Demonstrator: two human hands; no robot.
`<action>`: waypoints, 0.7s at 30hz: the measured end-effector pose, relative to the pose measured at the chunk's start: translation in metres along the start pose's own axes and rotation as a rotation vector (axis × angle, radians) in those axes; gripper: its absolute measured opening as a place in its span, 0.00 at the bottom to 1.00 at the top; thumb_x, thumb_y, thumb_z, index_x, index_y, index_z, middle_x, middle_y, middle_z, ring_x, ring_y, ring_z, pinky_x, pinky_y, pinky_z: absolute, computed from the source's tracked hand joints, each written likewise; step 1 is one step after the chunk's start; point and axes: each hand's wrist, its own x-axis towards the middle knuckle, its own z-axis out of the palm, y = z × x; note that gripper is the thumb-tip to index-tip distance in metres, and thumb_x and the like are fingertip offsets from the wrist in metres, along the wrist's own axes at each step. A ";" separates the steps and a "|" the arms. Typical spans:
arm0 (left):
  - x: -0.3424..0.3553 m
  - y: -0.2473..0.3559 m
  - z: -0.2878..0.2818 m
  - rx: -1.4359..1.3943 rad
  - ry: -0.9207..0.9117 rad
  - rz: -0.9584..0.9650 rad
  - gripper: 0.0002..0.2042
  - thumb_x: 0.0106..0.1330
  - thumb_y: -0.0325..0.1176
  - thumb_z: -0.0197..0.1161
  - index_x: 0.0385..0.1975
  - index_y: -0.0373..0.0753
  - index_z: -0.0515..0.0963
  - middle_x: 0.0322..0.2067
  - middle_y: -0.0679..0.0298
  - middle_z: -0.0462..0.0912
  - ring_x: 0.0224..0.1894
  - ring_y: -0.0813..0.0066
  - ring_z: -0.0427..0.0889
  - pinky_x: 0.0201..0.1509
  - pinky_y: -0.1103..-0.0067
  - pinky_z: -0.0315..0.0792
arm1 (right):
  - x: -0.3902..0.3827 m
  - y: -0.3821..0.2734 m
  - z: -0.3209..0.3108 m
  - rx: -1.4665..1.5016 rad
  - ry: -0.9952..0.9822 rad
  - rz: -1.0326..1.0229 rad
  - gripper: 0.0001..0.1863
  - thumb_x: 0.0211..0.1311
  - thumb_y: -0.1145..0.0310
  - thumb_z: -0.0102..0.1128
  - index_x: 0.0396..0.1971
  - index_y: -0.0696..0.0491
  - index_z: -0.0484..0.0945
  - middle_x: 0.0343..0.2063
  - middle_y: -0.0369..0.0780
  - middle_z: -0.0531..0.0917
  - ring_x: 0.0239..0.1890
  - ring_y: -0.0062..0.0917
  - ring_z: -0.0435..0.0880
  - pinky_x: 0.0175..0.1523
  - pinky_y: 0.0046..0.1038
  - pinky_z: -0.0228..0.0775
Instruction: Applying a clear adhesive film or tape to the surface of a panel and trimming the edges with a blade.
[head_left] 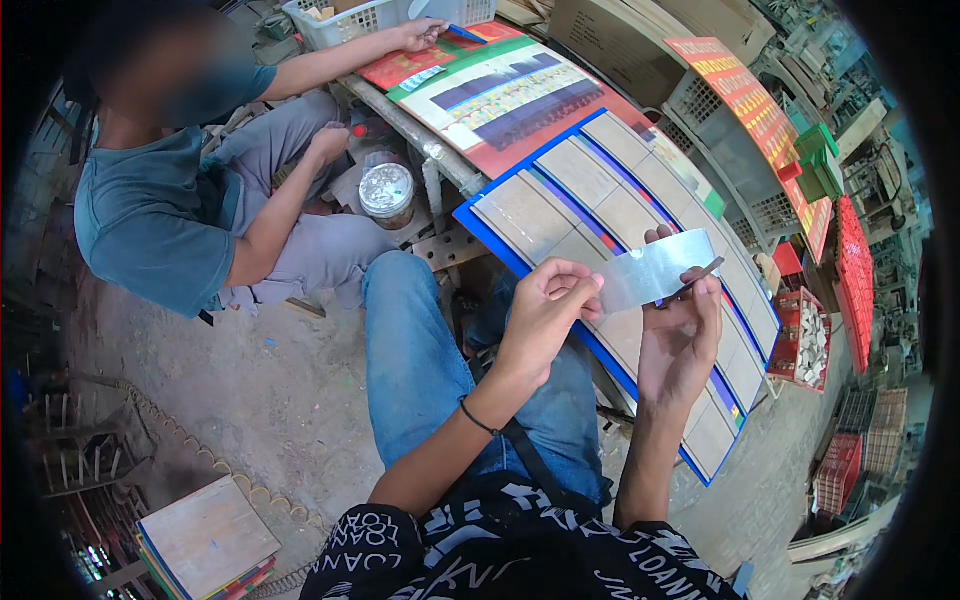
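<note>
A strip of clear shiny tape (655, 268) is stretched between my two hands, above my knees. My left hand (548, 305) pinches the strip's near end with thumb and fingers. My right hand (683, 335) is raised palm-up, its fingertips holding the strip's far end. Under the hands lies a blue-framed board (520, 215) with rows of beige tiles, resting on a low bench. I sit in blue jeans (420, 370).
Another person in a teal shirt (150, 215) sits at left, one hand reaching to a printed board (500, 95) by a white basket (340, 20). A lidded jar (387, 192) stands beside them. Red crates (805, 335) at right; stacked boards (205, 540) at lower left.
</note>
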 end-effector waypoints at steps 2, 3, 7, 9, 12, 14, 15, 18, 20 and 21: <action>-0.004 0.006 0.003 0.030 0.020 0.034 0.07 0.60 0.28 0.57 0.35 0.32 0.71 0.28 0.62 0.76 0.30 0.76 0.77 0.37 0.81 0.72 | 0.001 0.001 -0.002 -0.030 0.013 -0.019 0.12 0.63 0.61 0.46 0.37 0.53 0.72 0.56 0.53 0.66 0.61 0.41 0.62 0.62 0.41 0.53; -0.004 0.005 0.003 0.031 0.021 0.032 0.07 0.60 0.28 0.57 0.35 0.32 0.71 0.28 0.62 0.76 0.30 0.76 0.77 0.37 0.81 0.72 | 0.000 0.002 -0.002 -0.030 0.014 -0.017 0.12 0.63 0.61 0.46 0.37 0.53 0.72 0.56 0.53 0.66 0.61 0.41 0.62 0.62 0.41 0.53; -0.001 0.003 0.000 -0.015 0.002 0.061 0.08 0.60 0.27 0.58 0.35 0.31 0.71 0.28 0.61 0.76 0.29 0.77 0.77 0.35 0.81 0.72 | 0.001 0.002 -0.002 -0.021 -0.010 -0.017 0.12 0.63 0.62 0.47 0.38 0.54 0.72 0.55 0.52 0.67 0.61 0.41 0.63 0.62 0.41 0.54; 0.000 0.000 -0.003 -0.011 0.008 0.035 0.07 0.60 0.26 0.56 0.36 0.31 0.71 0.29 0.61 0.76 0.31 0.75 0.77 0.37 0.80 0.72 | 0.001 0.002 -0.003 -0.016 -0.007 -0.015 0.12 0.63 0.62 0.47 0.38 0.54 0.72 0.55 0.53 0.67 0.60 0.41 0.63 0.62 0.41 0.54; 0.000 -0.003 -0.007 -0.047 0.001 -0.011 0.07 0.61 0.26 0.57 0.36 0.31 0.71 0.30 0.61 0.76 0.31 0.75 0.77 0.37 0.79 0.73 | 0.000 0.003 -0.002 -0.035 -0.002 -0.012 0.12 0.63 0.62 0.47 0.38 0.55 0.72 0.54 0.53 0.68 0.60 0.41 0.64 0.61 0.41 0.54; 0.000 -0.002 -0.008 -0.159 -0.027 -0.047 0.07 0.61 0.27 0.57 0.35 0.31 0.71 0.30 0.60 0.76 0.32 0.74 0.77 0.37 0.79 0.72 | 0.001 0.004 -0.001 -0.039 0.019 -0.002 0.12 0.63 0.62 0.47 0.38 0.55 0.71 0.54 0.53 0.68 0.60 0.40 0.64 0.61 0.40 0.54; -0.001 -0.002 -0.008 -0.159 -0.026 -0.047 0.07 0.61 0.27 0.57 0.35 0.31 0.71 0.30 0.60 0.76 0.32 0.74 0.77 0.37 0.79 0.72 | 0.001 0.003 -0.001 -0.038 0.018 -0.001 0.12 0.63 0.62 0.47 0.38 0.55 0.71 0.54 0.53 0.68 0.60 0.40 0.64 0.61 0.40 0.54; -0.002 -0.002 -0.009 -0.159 -0.027 -0.043 0.07 0.61 0.28 0.58 0.35 0.31 0.71 0.30 0.60 0.76 0.32 0.74 0.77 0.38 0.80 0.72 | 0.001 0.003 0.000 -0.044 0.015 0.009 0.12 0.63 0.63 0.47 0.37 0.56 0.71 0.54 0.53 0.68 0.59 0.40 0.65 0.61 0.40 0.54; -0.001 -0.005 -0.012 -0.138 -0.038 -0.067 0.08 0.61 0.28 0.57 0.35 0.31 0.71 0.30 0.60 0.76 0.32 0.74 0.77 0.37 0.80 0.72 | 0.001 0.003 0.002 -0.050 0.037 0.007 0.11 0.62 0.63 0.47 0.36 0.56 0.71 0.53 0.53 0.69 0.59 0.39 0.66 0.61 0.40 0.55; -0.002 -0.005 -0.011 -0.137 -0.040 -0.068 0.08 0.61 0.28 0.57 0.35 0.31 0.71 0.30 0.60 0.76 0.32 0.74 0.77 0.37 0.80 0.72 | 0.001 0.004 0.002 -0.049 0.038 0.005 0.11 0.62 0.63 0.47 0.36 0.56 0.71 0.53 0.53 0.69 0.59 0.39 0.66 0.61 0.40 0.55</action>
